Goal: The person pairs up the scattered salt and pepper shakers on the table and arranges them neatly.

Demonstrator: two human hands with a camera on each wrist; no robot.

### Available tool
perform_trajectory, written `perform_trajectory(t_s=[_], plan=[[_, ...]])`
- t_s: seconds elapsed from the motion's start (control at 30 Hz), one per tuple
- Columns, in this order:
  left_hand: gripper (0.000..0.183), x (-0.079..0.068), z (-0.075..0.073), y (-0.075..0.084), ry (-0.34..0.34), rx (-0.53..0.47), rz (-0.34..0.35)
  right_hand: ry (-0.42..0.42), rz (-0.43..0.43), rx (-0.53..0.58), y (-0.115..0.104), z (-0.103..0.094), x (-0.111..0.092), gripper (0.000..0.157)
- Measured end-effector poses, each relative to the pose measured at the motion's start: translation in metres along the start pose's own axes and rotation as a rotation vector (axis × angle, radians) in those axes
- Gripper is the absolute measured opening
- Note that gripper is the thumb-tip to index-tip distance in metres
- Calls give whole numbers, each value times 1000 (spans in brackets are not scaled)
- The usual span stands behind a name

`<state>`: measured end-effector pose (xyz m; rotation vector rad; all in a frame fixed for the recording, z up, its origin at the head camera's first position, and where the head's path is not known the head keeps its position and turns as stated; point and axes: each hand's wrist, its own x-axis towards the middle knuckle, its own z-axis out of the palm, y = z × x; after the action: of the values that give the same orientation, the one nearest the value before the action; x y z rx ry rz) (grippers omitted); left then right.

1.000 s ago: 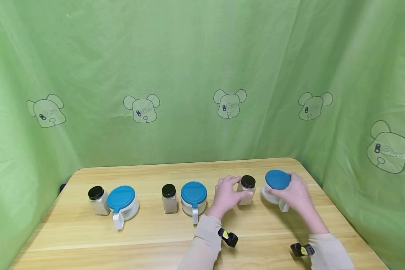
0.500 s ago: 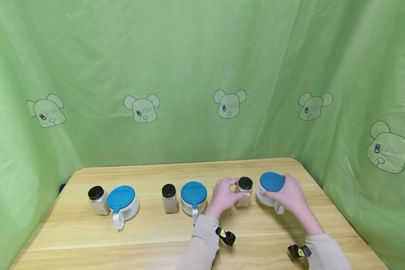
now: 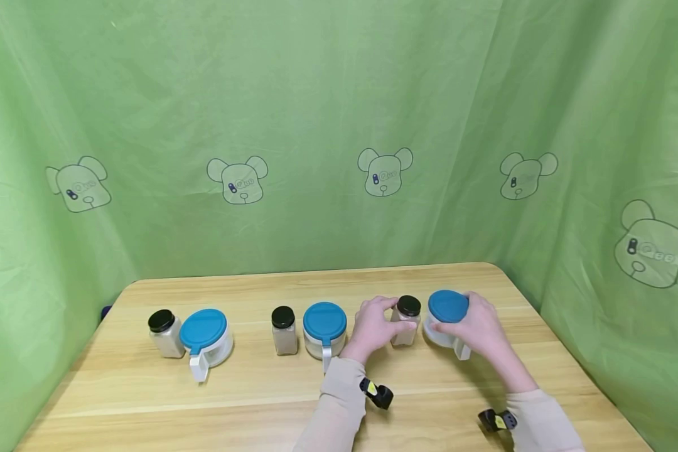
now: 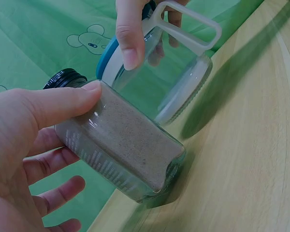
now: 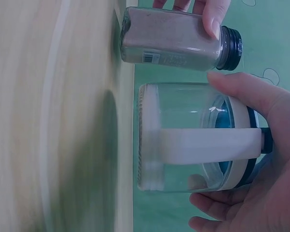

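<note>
My left hand (image 3: 371, 328) holds a square glass spice jar (image 4: 123, 137) between thumb and fingers, just below its black screw lid (image 3: 409, 306). Greyish-brown powder fills most of it. To its right, my right hand (image 3: 482, 326) grips a round clear glass seasoning pot (image 5: 183, 108) from above, around its blue lid (image 3: 448, 306). The pot's white handle (image 5: 210, 146) points toward me, and no contents show through the glass. Both containers are upright, side by side with a narrow gap, their bases close over the tabletop.
Two similar pairs stand on the wooden table (image 3: 231, 414): a spice jar (image 3: 284, 339) beside a blue-lidded pot (image 3: 324, 321) in the middle, and a spice jar (image 3: 168, 340) against a blue-lidded pot (image 3: 204, 329) at left. A green curtain (image 3: 316, 81) surrounds the table.
Both hands have moved left and slightly toward me with their containers. The pot has shifted further than the spice jar, so the gap between them has narrowed. The other pairs stay put.
</note>
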<state>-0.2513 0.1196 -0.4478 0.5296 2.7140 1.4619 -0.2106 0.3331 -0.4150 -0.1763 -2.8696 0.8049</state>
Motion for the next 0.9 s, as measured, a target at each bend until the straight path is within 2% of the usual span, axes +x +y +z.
perform_trajectory(t_s=[0.6,0.9], plan=[[66,-1,0,-5,-13,-8,17,-41,-17,-6,-4,9,-2,108],[64,0,-3,-7,3,-10,42,-48,-6,-8,-4,13,-3,109]])
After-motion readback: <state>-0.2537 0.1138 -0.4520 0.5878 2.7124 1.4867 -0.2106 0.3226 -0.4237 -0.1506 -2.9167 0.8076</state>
